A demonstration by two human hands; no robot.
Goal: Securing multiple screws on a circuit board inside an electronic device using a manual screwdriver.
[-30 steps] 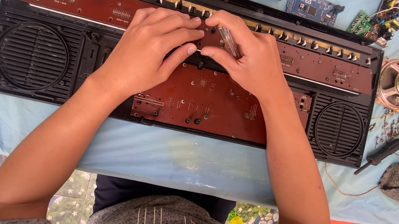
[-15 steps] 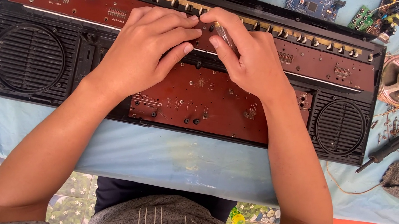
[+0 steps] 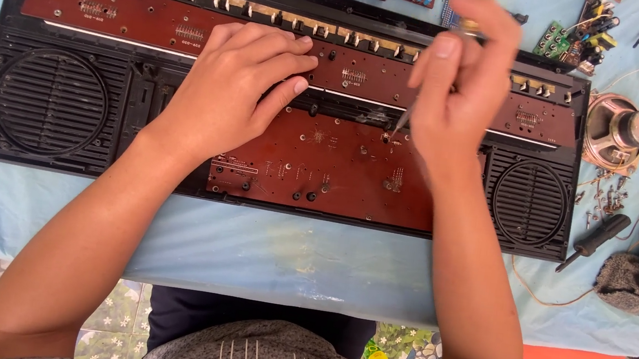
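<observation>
Head view: right hand (image 3: 463,91) closed around a thin screwdriver (image 3: 403,121), tip on the brown circuit board (image 3: 338,165) at bench centre. Left hand (image 3: 237,86) flat, fingers extended, pressing the board, gripping nothing. Board sits inside the black radio housing (image 3: 49,111); judged stiff, light, fragile; hold by edges. Loose screws (image 3: 606,192) lie toward the right edge.

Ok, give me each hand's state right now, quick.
Left hand: open, flat on the brown circuit board.
Right hand: closed on a screwdriver, tip at the board.
</observation>
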